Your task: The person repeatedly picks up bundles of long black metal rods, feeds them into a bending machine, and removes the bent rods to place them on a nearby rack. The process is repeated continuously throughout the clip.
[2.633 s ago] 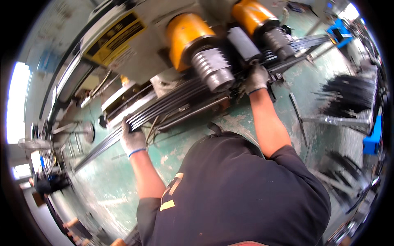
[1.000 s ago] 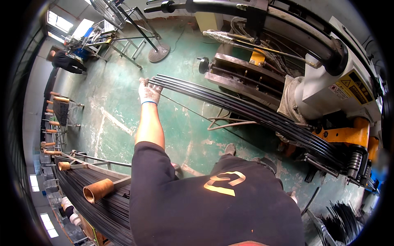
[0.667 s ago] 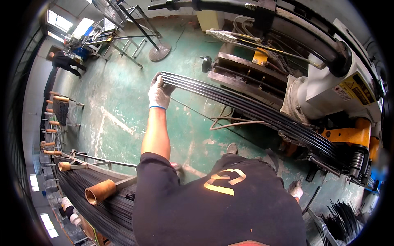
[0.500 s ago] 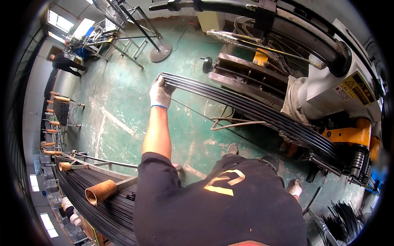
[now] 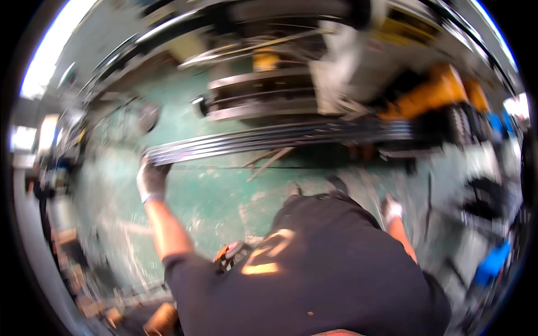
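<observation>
Rod bundle (image 5: pixel 252 141): ran L–R alongside mach. (image 5: pixel 353 61), R portion near orange arm (image 5: pixel 434 92).
L hand (image 5: pixel 152 178): my gloved fingers were wrapped round bundle's L end.
R hand (image 5: pixel 392 210): held low, well apart from bundle; too blurred, couldn't tell finger spread.

The green floor (image 5: pixel 213 204), its paint worn into pale scuffs, spreads beneath everything, blurred toward the edges. A round grey disc-shaped base (image 5: pixel 148 117) stands on it at the upper left, and the person's dark shoe (image 5: pixel 338 184) rests near the middle. To the right, a thin, straight dark bar (image 5: pixel 429 204) lies on the floor, short of a grey metal rack (image 5: pixel 483 224) bearing a dark heap (image 5: pixel 485 196).
</observation>
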`<state>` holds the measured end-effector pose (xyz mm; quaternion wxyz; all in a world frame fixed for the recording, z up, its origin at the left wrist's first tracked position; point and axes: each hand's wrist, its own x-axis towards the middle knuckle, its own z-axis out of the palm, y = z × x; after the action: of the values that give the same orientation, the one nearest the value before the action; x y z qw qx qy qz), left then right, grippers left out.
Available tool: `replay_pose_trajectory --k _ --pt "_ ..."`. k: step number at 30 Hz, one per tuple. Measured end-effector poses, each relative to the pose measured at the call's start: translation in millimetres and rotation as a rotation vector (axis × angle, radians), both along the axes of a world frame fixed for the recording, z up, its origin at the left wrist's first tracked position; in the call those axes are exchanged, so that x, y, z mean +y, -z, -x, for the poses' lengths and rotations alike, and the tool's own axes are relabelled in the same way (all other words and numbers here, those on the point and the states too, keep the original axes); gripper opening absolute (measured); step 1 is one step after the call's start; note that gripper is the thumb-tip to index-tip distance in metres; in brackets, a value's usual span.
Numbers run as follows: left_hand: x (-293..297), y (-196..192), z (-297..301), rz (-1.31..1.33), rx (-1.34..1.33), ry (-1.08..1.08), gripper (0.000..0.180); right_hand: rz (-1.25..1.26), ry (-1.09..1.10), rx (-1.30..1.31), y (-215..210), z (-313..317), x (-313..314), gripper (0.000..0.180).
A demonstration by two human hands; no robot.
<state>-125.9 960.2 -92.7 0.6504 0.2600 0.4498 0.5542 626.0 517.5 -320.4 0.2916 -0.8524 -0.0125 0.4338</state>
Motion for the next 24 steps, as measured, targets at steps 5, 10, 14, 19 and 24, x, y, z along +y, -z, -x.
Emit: replay_pose_trajectory --k 5,10,14,19,24 --pt "1.9 10.2 18.1 -0.048 -0.047 0.162 0.054 -0.196 0.207 -0.016 -26.9 10.6 26.2 0.028" --pt "1.4 17.1 20.1 -0.103 -0.162 0.107 0.054 -0.246 0.183 0.051 -47.0 6.5 66.4 0.028" --pt "-5.1 11.7 -35.2 0.021 -0.148 -0.372 0.064 -0.233 0.163 0.094 -32.1 -14.8 68.0 0.029" --pt "-56.5 64.7 -121.3 0.223 -0.353 -0.542 0.076 -0.131 0.04 -0.017 8.7 -63.2 35.0 0.031" --pt "-112.8 151.0 -291.7 0.492 -0.366 -0.451 0.077 0.165 -0.283 -0.114 3.5 -131.9 21.5 0.041"
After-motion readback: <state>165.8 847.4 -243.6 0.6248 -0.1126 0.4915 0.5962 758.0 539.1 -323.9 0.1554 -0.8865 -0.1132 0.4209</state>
